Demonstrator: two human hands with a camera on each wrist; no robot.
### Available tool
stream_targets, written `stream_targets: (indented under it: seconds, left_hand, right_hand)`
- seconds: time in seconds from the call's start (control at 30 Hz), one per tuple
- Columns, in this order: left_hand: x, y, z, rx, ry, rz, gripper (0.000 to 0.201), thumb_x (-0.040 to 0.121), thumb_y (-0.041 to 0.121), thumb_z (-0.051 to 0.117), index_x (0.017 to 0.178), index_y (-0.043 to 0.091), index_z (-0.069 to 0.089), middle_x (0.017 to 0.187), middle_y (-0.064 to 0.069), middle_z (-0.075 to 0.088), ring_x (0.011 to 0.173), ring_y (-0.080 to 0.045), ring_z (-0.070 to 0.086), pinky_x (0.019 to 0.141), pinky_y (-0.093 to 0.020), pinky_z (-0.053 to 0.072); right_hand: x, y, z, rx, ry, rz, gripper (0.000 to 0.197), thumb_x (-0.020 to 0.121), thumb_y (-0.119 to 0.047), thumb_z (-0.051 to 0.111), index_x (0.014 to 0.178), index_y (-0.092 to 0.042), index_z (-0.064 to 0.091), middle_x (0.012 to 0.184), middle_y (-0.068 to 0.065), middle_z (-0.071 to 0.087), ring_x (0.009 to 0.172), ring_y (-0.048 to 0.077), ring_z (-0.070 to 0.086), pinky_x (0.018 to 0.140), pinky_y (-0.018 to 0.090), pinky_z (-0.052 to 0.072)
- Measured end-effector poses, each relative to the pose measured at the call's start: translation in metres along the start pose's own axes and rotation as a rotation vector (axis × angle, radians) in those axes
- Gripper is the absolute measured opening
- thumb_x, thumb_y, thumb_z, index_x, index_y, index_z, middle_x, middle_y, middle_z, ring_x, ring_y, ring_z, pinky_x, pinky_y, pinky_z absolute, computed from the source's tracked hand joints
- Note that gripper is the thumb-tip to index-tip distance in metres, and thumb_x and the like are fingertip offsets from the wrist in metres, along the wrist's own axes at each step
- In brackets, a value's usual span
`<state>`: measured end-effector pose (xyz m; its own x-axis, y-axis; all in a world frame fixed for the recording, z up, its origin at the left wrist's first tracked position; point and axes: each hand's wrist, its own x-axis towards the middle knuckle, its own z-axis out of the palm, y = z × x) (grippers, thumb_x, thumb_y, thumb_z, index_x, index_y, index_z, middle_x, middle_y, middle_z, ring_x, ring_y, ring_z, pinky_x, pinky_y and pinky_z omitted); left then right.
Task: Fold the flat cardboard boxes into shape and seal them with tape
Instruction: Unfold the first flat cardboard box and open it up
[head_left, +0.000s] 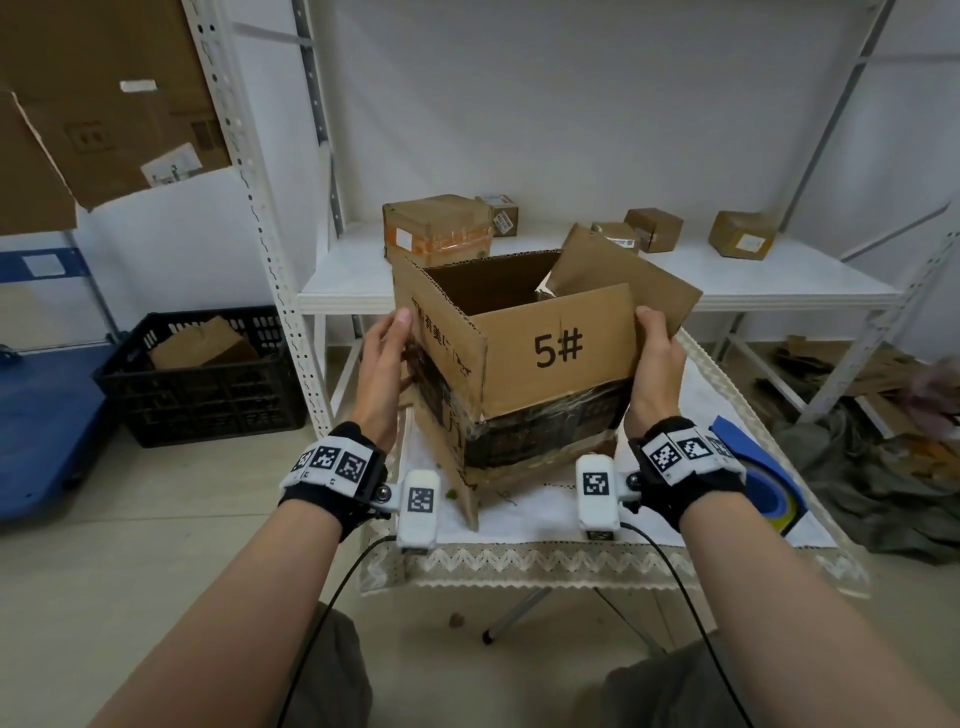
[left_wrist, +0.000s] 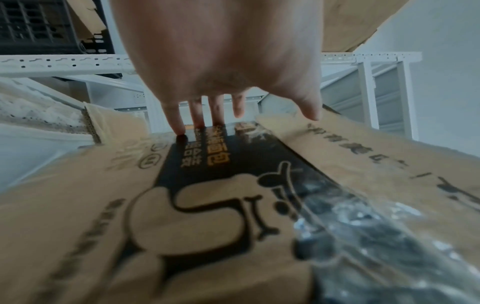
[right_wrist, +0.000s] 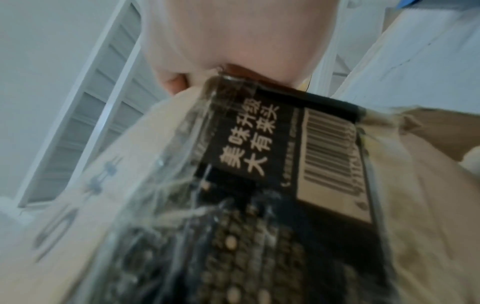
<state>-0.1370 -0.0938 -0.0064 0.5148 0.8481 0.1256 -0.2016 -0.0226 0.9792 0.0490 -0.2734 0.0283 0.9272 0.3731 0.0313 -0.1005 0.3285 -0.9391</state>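
Observation:
An opened brown cardboard box (head_left: 558, 348) marked "5#", with a black printed band and old clear tape, stands tilted on a cloth-covered table (head_left: 545, 558). Its top flaps stand up and its bottom flaps hang loose. My left hand (head_left: 387, 358) presses flat on the box's left side. In the left wrist view the left hand (left_wrist: 221, 61) has straight fingers touching the printed side of the box (left_wrist: 207, 205). My right hand (head_left: 657, 364) grips the box's right corner, thumb on the front flap. The blurred right wrist view shows the right hand (right_wrist: 233, 37) wrapped over the box (right_wrist: 259, 164). A blue tape dispenser (head_left: 758, 478) lies beside my right wrist.
A white metal shelf (head_left: 353, 280) behind the table carries several small sealed boxes (head_left: 436, 228). A black crate (head_left: 208, 384) with cardboard sits on the floor at left, beside a blue cart (head_left: 41, 415). Cardboard scraps (head_left: 857, 374) and dark cloth lie on the floor at right.

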Motion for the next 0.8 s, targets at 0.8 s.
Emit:
stream_targets:
  seconds: [0.8]
  left_hand:
    - [0.001,0.071,0.036,0.266,-0.208,0.377,0.069,0.073,0.066,0.059,0.134,0.035,0.059,0.161,0.01,0.029,0.147,-0.009,0.025,0.119,-0.048,0.022]
  right_hand:
    - [-0.011,0.0,0.0,-0.06,0.235,-0.392,0.036,0.096,-0.008,0.058,0.126,-0.025,0.048,0.108,-0.006,0.055,0.089,0.0,0.057,0.071,0.013,0.048]
